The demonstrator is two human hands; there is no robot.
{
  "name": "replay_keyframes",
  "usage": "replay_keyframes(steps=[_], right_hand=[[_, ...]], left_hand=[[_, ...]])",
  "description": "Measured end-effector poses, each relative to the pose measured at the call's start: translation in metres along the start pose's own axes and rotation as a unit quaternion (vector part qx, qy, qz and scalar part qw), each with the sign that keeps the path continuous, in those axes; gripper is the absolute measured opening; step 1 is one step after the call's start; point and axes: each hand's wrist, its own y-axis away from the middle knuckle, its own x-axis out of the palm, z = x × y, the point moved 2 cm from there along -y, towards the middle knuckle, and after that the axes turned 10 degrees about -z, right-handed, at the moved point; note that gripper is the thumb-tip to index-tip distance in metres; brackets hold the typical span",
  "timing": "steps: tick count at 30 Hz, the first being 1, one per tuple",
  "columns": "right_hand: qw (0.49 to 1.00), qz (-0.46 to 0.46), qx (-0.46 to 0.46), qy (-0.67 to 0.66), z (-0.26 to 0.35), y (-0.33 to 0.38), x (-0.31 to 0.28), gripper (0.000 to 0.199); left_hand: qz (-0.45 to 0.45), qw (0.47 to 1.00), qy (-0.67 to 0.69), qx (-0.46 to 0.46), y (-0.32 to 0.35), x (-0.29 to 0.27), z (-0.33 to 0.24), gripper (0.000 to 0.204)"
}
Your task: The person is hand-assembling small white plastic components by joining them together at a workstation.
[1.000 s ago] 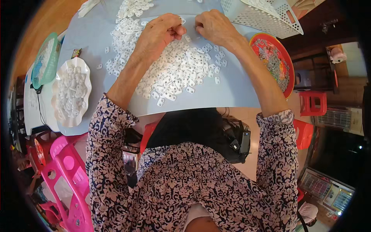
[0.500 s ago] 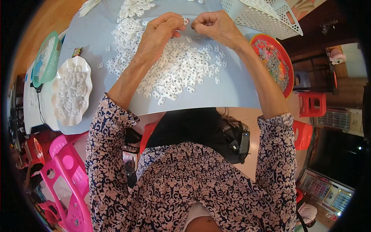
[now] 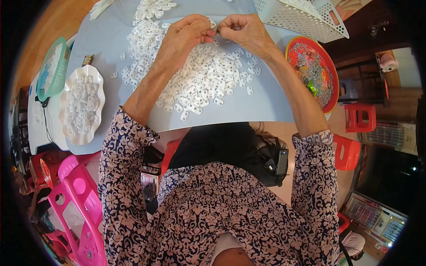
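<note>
My left hand (image 3: 188,33) is closed in a pinch on a small white plastic piece (image 3: 212,24), which sticks out at its fingertips. Close beside it, my right hand (image 3: 246,32) has its thumb and fingers pressed together; whatever they hold is too small to make out. Both hands are above a spread pile of white two-holed plastic pieces (image 3: 199,80) on the grey-blue table (image 3: 266,99). To the right, beside my right forearm, a red round tray (image 3: 332,73) holds many small grey metal-looking parts (image 3: 304,55).
A white scalloped dish (image 3: 66,104) with similar white pieces stands at the left, near a green basket (image 3: 55,80). At the back right is a white perforated basket (image 3: 297,22). A pink plastic chair (image 3: 84,195) stands lower left, and red stools (image 3: 360,117) at the right.
My right hand has shifted slightly left, closer to the left hand and the white piece. More of the red tray shows past my right forearm. The left hand is nearly still.
</note>
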Motion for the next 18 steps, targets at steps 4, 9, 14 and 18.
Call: replay_keyframes(steps=[4,9,14,18], right_hand=[[0.999,0.008,-0.009,-0.051,0.001,0.001,0.002,0.011],[0.998,-0.024,0.01,-0.058,0.0,0.002,0.003,0.013],[0.995,-0.064,0.021,-0.071,-0.01,0.001,-0.002,0.016],[0.995,-0.069,0.016,-0.074,-0.011,0.002,-0.001,0.018]], left_hand=[[0.027,0.999,-0.003,0.028,-0.002,-0.002,0.002,0.018],[0.037,0.997,-0.049,0.036,-0.004,-0.004,0.006,0.018],[0.013,1.0,-0.023,0.009,0.0,-0.003,0.002,0.019],[0.006,0.999,-0.036,0.036,-0.001,-0.004,0.001,0.02]])
